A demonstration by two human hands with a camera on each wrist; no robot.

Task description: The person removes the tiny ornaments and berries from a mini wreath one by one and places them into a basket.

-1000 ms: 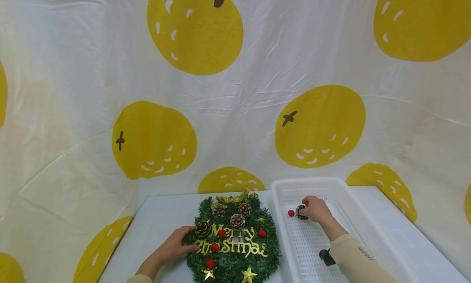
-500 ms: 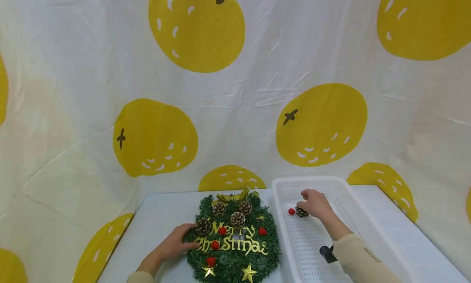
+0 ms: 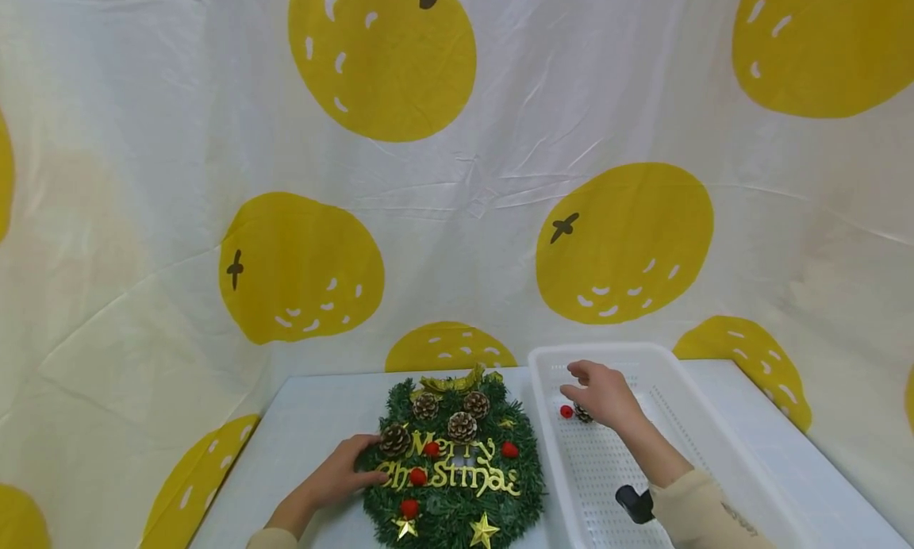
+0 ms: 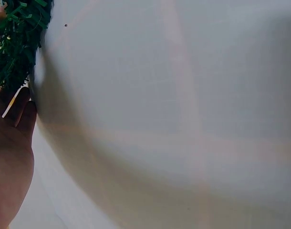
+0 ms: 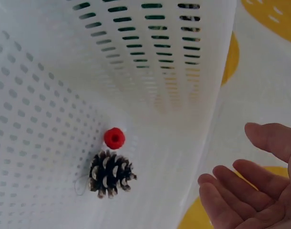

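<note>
Right grip (image 3: 603,398) moved clear; pinecone (image 5: 109,175) lies in basket (image 3: 600,348)

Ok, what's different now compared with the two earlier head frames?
The right hand has let go of the pine cone in the white plastic basket, lifting off it and shifting left, toward the Merry Christmas wreath. The pine cone stayed beside the red ball; the left hand remains at the wreath's left edge.
</note>
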